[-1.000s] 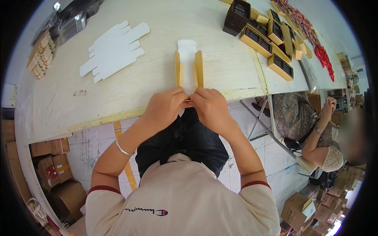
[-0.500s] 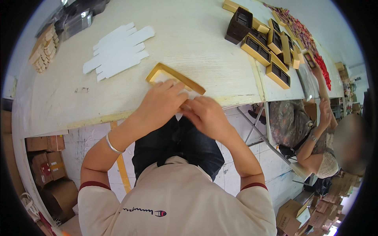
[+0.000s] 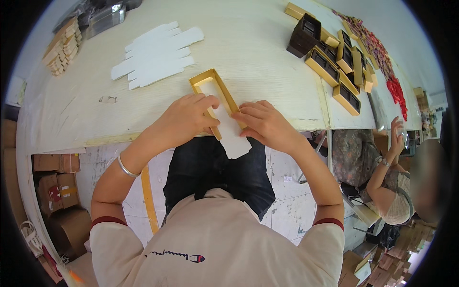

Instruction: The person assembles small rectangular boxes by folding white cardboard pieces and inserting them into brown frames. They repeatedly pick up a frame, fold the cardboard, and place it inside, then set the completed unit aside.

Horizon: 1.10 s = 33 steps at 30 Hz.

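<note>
A partly folded cardboard box [image 3: 226,92], gold on its walls and white inside, lies at the table's near edge. Its far end and long sides stand up, while the near end is a flat white flap reaching past the edge. My left hand [image 3: 187,117] is closed on the left wall, fingers bent over it. On the right wall, my right hand [image 3: 267,125] grips with thumb and fingers. Beyond the box, to the left, rests a pile of flat white box blanks [image 3: 155,56].
Gold boxes with dark inserts [image 3: 347,99] cluster at the far right, beside a stack of dark brown trays [image 3: 305,36]. Red wrapped pieces [image 3: 396,95] lie farther right. Stacked light strips [image 3: 62,48] sit far left. A co-worker [image 3: 389,191] sits at the right.
My hands have moved apart, the right one to the right. The box has turned so its length points more toward me, and its near end now lies flat and unfolded.
</note>
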Each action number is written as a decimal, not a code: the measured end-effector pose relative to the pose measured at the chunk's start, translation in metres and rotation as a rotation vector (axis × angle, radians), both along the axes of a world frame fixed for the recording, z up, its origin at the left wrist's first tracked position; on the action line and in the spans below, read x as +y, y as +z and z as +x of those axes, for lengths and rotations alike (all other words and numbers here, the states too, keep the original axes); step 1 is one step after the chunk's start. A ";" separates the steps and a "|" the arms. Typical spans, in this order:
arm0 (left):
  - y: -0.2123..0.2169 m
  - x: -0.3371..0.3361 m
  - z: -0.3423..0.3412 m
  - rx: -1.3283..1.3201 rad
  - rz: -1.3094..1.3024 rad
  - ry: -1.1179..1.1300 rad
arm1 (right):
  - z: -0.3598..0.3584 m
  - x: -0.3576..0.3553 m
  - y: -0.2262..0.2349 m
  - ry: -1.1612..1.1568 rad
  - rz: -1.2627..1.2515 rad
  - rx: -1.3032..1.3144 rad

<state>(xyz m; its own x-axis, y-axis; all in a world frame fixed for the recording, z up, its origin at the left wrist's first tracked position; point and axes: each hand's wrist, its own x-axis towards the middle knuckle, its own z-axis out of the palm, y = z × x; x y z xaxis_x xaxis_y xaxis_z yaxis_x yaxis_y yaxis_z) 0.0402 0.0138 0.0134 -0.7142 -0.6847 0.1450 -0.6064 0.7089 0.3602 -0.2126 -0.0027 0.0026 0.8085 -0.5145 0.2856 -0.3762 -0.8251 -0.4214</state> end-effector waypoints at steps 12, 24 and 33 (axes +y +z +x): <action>-0.017 -0.004 0.016 0.298 0.169 0.013 | 0.018 -0.002 0.000 -0.004 -0.024 -0.079; -0.034 0.021 -0.015 0.490 0.237 0.245 | 0.037 0.030 -0.008 -0.247 0.336 -0.186; -0.021 0.015 -0.013 0.570 0.450 0.224 | 0.023 0.036 -0.025 -0.097 -0.161 -0.220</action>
<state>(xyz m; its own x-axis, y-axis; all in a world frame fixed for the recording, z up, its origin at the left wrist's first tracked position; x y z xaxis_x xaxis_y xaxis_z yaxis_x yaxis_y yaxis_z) 0.0275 0.0288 -0.0081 -0.4495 -0.8849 0.1223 -0.3523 0.3014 0.8860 -0.1896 0.0332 -0.0221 0.6672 -0.5202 0.5331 -0.3703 -0.8527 -0.3686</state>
